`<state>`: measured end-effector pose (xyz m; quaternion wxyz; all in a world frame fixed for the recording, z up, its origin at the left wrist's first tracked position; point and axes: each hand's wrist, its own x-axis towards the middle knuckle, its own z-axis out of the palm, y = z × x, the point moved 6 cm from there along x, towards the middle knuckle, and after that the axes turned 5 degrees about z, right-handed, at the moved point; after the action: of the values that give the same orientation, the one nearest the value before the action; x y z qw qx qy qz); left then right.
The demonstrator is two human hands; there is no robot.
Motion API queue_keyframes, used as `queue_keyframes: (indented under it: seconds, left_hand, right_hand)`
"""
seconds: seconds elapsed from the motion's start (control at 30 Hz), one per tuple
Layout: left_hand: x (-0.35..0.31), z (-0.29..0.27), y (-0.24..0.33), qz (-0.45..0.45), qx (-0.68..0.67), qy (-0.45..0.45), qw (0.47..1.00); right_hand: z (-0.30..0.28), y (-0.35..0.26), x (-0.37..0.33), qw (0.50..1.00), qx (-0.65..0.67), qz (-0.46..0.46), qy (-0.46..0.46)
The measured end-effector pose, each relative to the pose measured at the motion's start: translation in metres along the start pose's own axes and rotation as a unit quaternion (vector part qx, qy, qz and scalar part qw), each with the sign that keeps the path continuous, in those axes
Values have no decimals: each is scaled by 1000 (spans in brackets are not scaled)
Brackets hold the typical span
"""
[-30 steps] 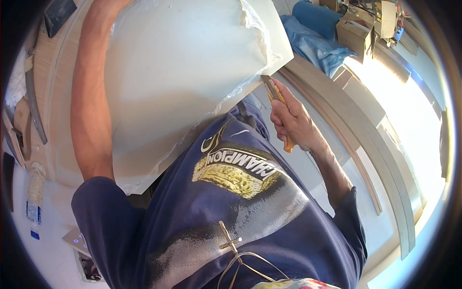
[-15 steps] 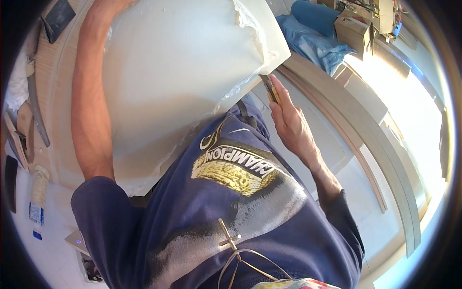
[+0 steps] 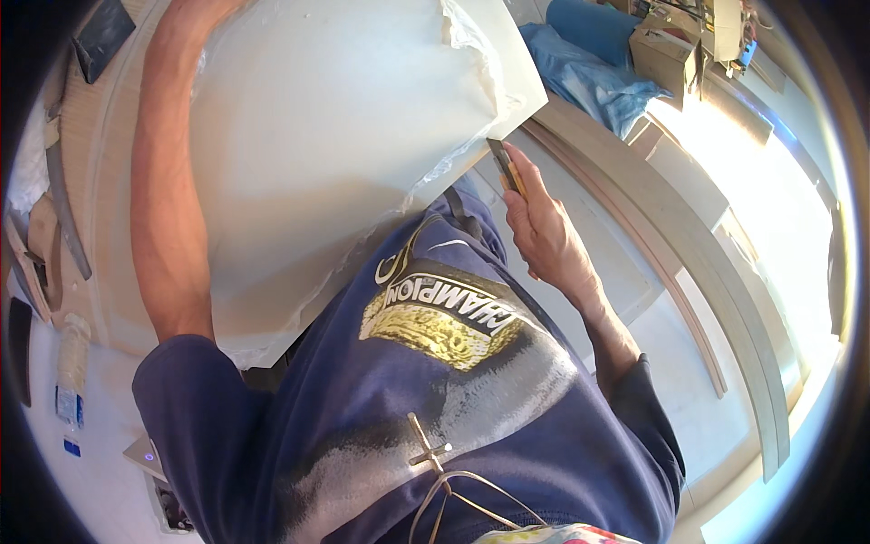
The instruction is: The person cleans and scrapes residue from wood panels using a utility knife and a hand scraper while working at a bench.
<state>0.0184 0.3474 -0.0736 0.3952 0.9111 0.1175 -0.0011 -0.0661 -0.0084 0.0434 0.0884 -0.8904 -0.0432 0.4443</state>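
A large pale panel (image 3: 299, 127), edged with crinkled clear plastic film (image 3: 480, 54), lies before me on a wood-toned work surface. My right hand (image 3: 548, 227) is wrapped round a yellow-and-dark utility knife (image 3: 508, 170). The knife's tip points up beside the panel's lower right edge, close to the film; whether it touches cannot be made out. My left arm reaches along the panel's left side. Only the wrist end of my left hand (image 3: 213, 7) shows at the top edge, by the panel's far left part, and its fingers are cut off from view.
A dark flat pad (image 3: 102, 38) lies at the far left, above curved offcuts (image 3: 45, 240). A clear bottle-like tube with blue (image 3: 71, 372) is on the floor at left. Long curved boards (image 3: 725, 263) run down the right. Blue plastic sheeting (image 3: 589, 77) and a cardboard box (image 3: 666, 54) stand behind.
My right hand and the knife have shifted very slightly left. My left forearm has drifted a touch left too. The panel looks the same.
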Motion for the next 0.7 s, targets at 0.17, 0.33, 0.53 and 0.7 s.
queue_keyframes:
  seconds: [0.17, 0.33, 0.53, 0.7]
  left_hand:
    - [0, 5, -2, -14, 43, 7, 999]
    - [-3, 0, -2, -4, 20, 7, 1000]
    - [3, 0, 4, -39, 40, -8, 998]
    - [-7, -12, 34, -10, -63, -113, 992]
  right_hand:
    - [4, 5, 2, 991, 82, 82, -72]
    - [2, 0, 5, 995, 60, 51, -68]
    - [7, 2, 8, 999, 31, 29, -29]
    - [-3, 11, 7, 991, 71, 72, -83]
